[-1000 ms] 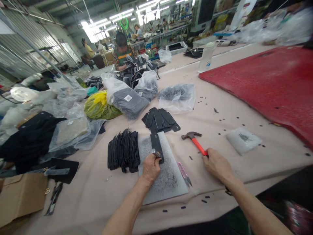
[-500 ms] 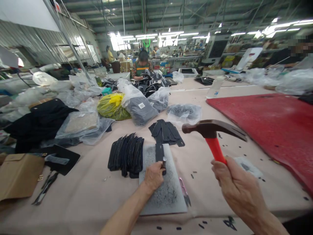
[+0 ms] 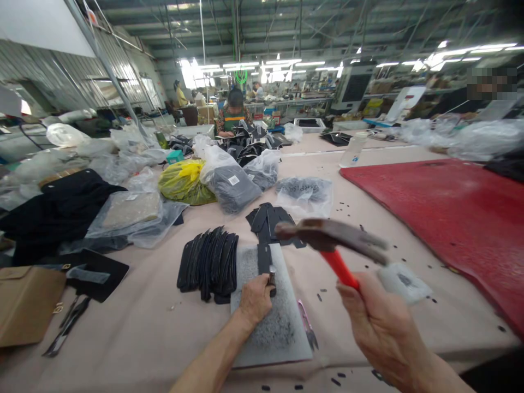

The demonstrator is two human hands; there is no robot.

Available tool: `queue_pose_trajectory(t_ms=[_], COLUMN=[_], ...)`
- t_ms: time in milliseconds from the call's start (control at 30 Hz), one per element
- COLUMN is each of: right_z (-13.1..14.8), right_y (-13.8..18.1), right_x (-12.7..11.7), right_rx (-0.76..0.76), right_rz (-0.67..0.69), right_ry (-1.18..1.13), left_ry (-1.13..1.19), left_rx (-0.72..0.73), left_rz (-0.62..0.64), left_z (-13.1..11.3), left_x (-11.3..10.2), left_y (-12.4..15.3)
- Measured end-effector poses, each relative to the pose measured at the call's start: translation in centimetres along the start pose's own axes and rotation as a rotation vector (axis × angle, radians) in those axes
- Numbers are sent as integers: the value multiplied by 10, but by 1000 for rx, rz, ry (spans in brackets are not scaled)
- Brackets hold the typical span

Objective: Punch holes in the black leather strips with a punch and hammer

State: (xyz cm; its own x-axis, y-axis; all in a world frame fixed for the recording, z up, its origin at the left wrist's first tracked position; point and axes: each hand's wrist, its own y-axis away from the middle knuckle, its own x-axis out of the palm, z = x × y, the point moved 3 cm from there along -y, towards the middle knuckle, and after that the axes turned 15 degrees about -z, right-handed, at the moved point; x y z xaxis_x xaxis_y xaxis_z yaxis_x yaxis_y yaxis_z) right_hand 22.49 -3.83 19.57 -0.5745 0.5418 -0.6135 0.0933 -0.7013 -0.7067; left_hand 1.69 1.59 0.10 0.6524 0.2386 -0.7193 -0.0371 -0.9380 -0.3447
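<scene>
My left hand [image 3: 256,300] is closed around a short metal punch [image 3: 272,273], held upright on a black strap-like piece [image 3: 264,256]. That piece lies on a grey, speckled board [image 3: 282,322]. Up to the right, my right hand [image 3: 376,305] grips the red handle of a claw hammer [image 3: 327,234]; its head is blurred and raised above the table, apart from the punch. Left of the board stands a tight row of black pieces [image 3: 208,262]. More flat black pieces [image 3: 268,218] lie fanned out beyond it. The punch's lower tip is hidden by my fingers.
Pink-handled thread snips [image 3: 305,322] lie along the board's right edge. A red mat [image 3: 434,207] covers the right side. Plastic-wrapped bundles [image 3: 229,180] and a yellow bag [image 3: 184,183] sit farther back. At left is a brown box [image 3: 30,305]. A person [image 3: 233,112] sits across the table.
The hammer and my right hand have moved left and the hammer head has come down somewhat. My left hand keeps the punch on the strap piece. The view has shifted slightly.
</scene>
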Motion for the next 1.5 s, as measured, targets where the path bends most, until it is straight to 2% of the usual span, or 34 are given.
queue_pose_trajectory(t_ms=[100,167,233,300,367,400,467,533,600,733,867,967,1033,1100,1167,1233,1300,1367,1500], right_z=[-2,-4,-5,-5,-5,-7,-13,-23,-34,-60,-100,-129,-139,-133,-112,-83,-55,-37,-31], right_y=[3,-4,-15,-21,-15,-9,2,8,6,20,81,127,137,129,113,97,85,81,86], right_x=[8,4,-6,-13,-9,-4,9,13,12,25,60,75,78,83,96,116,140,160,178], right_rx=[-94,-62,57,151,106,45,-50,-24,82,433,753,880,778,569,364,253,206,231,323], right_rz=[185,210,102,-82,-104,-32,203,349,363,395,528,604,554,427,323,307,342,372,362], right_ry=[98,122,43,-41,-40,-6,97,175,184,82,16,133,256,327,266,87,-54,-111,-137], left_ry=[13,18,25,25,22,16,4,-9,-18,-18,-1,21,31,40,45,53,72,116,274], left_rx=[19,31,37,33,33,32,38,38,33,17,7,-13,-34,-55,-77,-93,-92,-102,-231], left_rz=[-23,-34,-41,-47,-41,-39,-31,-28,-26,-18,-17,-20,-12,-2,5,10,8,-2,-86], left_z=[1,1,2,2,2,2,2,2,2,1,5,10,13,15,15,14,12,12,12], left_x=[1,2,2,2,2,2,2,2,1,1,2,4,5,5,5,4,3,2,-4], left_y=[0,0,0,0,0,0,0,-1,-1,0,2,3,4,3,2,0,-1,-1,-3])
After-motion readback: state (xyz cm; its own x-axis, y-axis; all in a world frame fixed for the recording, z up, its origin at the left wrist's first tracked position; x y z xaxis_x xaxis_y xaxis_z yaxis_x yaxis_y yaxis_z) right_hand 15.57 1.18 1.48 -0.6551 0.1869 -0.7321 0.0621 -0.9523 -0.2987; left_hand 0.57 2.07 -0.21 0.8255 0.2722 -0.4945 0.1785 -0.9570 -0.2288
